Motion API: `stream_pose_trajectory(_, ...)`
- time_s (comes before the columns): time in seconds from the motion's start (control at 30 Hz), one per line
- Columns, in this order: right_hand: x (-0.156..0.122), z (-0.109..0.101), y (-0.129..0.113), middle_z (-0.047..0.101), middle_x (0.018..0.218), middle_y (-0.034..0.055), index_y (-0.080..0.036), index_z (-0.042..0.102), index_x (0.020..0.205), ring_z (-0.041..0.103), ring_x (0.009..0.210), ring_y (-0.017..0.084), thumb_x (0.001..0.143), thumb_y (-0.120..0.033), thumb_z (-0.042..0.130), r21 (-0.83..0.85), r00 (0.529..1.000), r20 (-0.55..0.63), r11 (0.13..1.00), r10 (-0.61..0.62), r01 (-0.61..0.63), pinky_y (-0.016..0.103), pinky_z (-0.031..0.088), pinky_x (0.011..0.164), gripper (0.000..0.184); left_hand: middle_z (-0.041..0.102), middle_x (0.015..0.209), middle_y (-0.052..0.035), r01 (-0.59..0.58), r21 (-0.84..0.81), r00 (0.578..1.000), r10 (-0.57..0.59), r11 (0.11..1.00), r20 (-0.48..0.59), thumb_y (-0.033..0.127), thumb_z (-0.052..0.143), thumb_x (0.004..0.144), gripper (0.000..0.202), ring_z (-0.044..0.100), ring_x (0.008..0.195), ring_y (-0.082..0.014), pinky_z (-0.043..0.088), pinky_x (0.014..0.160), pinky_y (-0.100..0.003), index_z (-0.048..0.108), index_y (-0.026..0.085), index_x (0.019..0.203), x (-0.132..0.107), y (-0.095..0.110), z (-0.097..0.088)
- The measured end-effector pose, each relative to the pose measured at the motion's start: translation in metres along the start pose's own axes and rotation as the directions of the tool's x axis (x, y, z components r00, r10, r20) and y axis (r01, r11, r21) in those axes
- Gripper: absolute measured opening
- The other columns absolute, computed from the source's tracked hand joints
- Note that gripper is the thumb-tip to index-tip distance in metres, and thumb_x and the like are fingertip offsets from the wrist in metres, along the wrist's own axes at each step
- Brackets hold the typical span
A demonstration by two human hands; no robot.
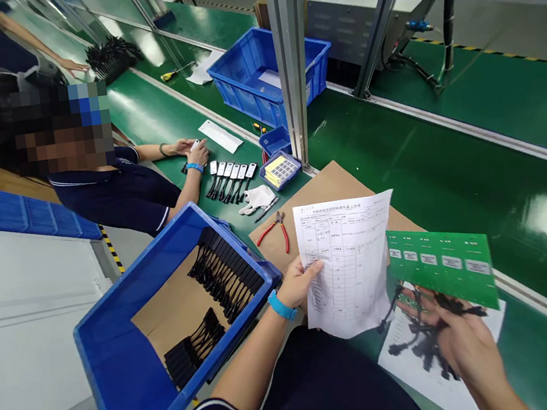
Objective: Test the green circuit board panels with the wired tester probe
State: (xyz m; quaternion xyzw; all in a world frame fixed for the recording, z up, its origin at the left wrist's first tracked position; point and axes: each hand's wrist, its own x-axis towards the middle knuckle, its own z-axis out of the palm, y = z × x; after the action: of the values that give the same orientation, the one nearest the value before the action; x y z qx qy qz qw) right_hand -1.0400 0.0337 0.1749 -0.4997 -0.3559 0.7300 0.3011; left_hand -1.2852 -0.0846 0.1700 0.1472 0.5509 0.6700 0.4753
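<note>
My left hand (301, 283) pinches the left edge of a white printed form (349, 265), its table and some handwriting facing me. At the right, my right hand (465, 341) grips the lower edge of a green circuit board panel (442, 262) with a row of grey labels. Black cables with connectors (425, 339) hang around those fingers; whether the hand also holds them I cannot tell. Below them lies another white sheet (399, 356) on the green bench. Red-handled pliers (277, 231) rest on brown cardboard (336, 183) beyond my left hand.
A blue crate (140, 303) at my left holds rows of black cable assemblies (224, 272). A co-worker (114, 185) sits beyond it, handling a small white part. A white glove (257, 199), a small tray of labels (279, 169), a metal post (292, 61) and a blue bin (247, 81) stand ahead.
</note>
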Motion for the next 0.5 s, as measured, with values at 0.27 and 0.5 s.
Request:
stream_pose_trajectory(0.27,-0.016,-0.006,-0.006,0.068,0.090,0.0105,-0.018,0.054,0.053,0.063,0.096,0.033,0.063,-0.025,0.073,0.030,1.000,-0.023,1.000,-0.004,0.004,0.050,0.055,0.082,0.022,0.064,0.114,-0.0086,-0.020,-0.045,0.999,0.022,0.999,0.030,0.044,0.070,0.074,0.044,0.058,0.108,-0.0263,0.045,0.095,-0.041,0.062,0.018,0.108,-0.008,0.011,0.004)
stream_pose_trajectory(0.5,-0.021,-0.007,-0.011,0.068,0.081,0.0116,-0.019,0.055,0.054,0.064,0.094,0.035,0.060,-0.024,0.073,-0.003,0.999,-0.051,1.000,-0.008,0.008,0.053,0.052,0.085,0.020,0.062,0.117,-0.0087,-0.028,-0.039,0.998,0.031,0.999,0.058,0.043,0.068,0.076,0.043,0.056,0.112,-0.0270,0.045,0.095,-0.040,0.061,0.018,0.111,-0.012,0.014,0.003)
